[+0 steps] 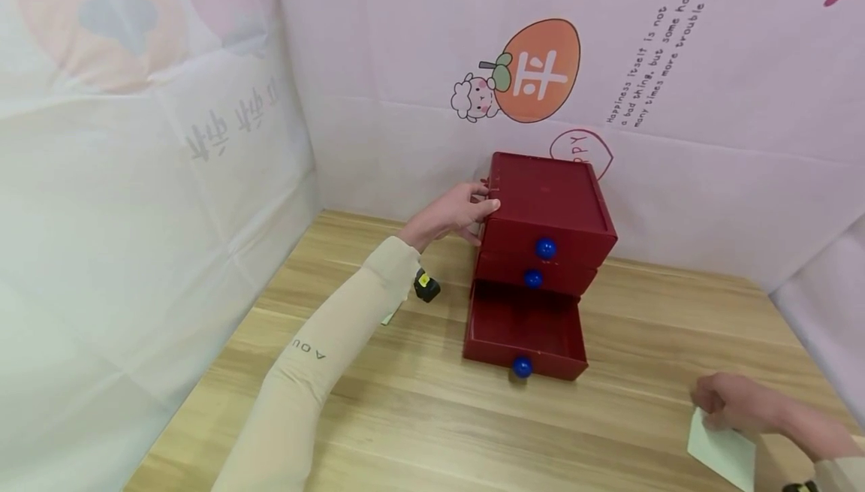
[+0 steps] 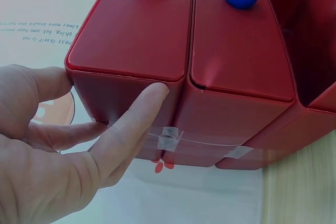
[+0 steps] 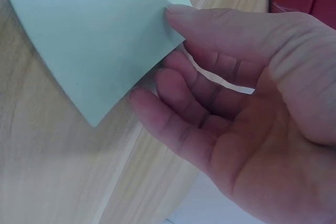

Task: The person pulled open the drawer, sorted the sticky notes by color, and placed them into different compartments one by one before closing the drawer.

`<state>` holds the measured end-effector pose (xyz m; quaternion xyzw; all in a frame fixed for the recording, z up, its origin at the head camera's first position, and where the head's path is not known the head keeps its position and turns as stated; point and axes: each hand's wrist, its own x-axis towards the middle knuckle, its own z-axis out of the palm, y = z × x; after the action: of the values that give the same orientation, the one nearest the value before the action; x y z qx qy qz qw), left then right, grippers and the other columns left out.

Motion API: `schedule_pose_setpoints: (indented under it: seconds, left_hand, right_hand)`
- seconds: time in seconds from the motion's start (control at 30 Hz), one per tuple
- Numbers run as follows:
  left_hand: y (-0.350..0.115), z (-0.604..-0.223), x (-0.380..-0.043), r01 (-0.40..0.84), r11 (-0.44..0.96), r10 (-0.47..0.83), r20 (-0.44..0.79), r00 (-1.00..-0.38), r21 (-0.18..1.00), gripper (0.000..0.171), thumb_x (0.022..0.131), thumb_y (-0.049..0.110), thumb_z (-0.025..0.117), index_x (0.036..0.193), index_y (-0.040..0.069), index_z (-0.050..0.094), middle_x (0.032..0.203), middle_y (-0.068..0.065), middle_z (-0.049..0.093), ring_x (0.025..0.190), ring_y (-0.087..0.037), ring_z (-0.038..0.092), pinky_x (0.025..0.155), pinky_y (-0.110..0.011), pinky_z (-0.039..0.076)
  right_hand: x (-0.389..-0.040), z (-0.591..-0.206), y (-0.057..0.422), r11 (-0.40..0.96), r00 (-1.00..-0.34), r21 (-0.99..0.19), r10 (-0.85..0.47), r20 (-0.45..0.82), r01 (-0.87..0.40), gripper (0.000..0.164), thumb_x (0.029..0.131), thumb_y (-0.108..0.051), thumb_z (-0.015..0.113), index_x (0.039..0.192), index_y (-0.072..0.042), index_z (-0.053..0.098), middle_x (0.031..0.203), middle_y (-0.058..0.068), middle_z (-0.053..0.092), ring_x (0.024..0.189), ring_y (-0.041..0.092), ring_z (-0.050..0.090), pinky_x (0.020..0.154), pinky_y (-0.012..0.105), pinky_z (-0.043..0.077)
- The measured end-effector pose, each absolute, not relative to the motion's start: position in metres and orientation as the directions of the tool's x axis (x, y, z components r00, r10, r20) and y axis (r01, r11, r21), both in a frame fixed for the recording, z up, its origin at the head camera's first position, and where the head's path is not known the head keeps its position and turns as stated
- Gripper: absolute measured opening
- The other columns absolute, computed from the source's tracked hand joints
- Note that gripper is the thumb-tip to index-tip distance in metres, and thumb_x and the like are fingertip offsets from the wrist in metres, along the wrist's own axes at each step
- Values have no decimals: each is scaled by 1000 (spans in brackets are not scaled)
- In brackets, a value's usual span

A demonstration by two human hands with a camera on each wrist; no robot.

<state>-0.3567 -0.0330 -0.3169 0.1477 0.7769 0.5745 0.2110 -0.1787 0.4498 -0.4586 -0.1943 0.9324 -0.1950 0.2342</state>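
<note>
A dark red three-drawer box point(image 1: 547, 191) with blue ball knobs stands on the wooden table, its bottom drawer point(image 1: 527, 360) pulled out. My left hand point(image 1: 453, 214) rests against the box's left side near the top, thumb on the upper edge. Its fingers lie fairly straight along that side wall point(image 2: 226, 114) in the left wrist view. Off to the right, my right hand point(image 1: 739, 402) pinches a pale green sheet of paper point(image 1: 723, 451) by its edge. The right wrist view shows the thumb on top of the paper point(image 3: 100, 35) and fingertips beneath it.
A small black object with a yellow mark point(image 1: 426, 286) is beside my left sleeve, and a pale green edge point(image 1: 388, 318) shows from behind the sleeve. Printed cloth point(image 1: 405, 41) hangs behind and at both sides of the wooden table point(image 1: 419, 417).
</note>
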Motion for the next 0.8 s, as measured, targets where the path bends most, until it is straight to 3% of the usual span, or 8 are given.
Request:
schedule_pose_setpoints:
  seconds: [0.27, 0.67, 0.8]
  left_hand:
    - [-32, -318, -356, -30, 283, 459, -162, -874, 959, 65, 101, 29, 55, 154, 8, 25, 150, -17, 39, 128, -36, 53, 81, -49, 61]
    - [-32, -317, -355, -26, 275, 465, -157, -871, 961, 65, 101, 28, 55, 154, 7, 24, 150, -18, 37, 127, -38, 53, 83, -51, 60]
    - [-33, -317, -356, -29, 269, 464, -156, -872, 963, 64, 101, 28, 55, 154, 6, 25, 149, -17, 37, 125, -38, 54, 83, -52, 60]
  right_hand:
    - [-179, -459, 452, 824, -801, -490, -486, -351, -286, 23, 77, -11, 74, 80, -9, 51, 72, -8, 48, 63, -2, 43, 49, 19, 39]
    - [-182, -462, 459, 642, -704, -630, -680, -204, -438, 22, 79, 0, 70, 77, -11, 51, 69, -15, 49, 61, -9, 45, 42, 18, 41]
    - [-184, -459, 459, 589, -681, -690, -708, -188, -421, 22, 80, 3, 68, 79, -10, 50, 64, -9, 48, 59, -10, 45, 40, 14, 41]
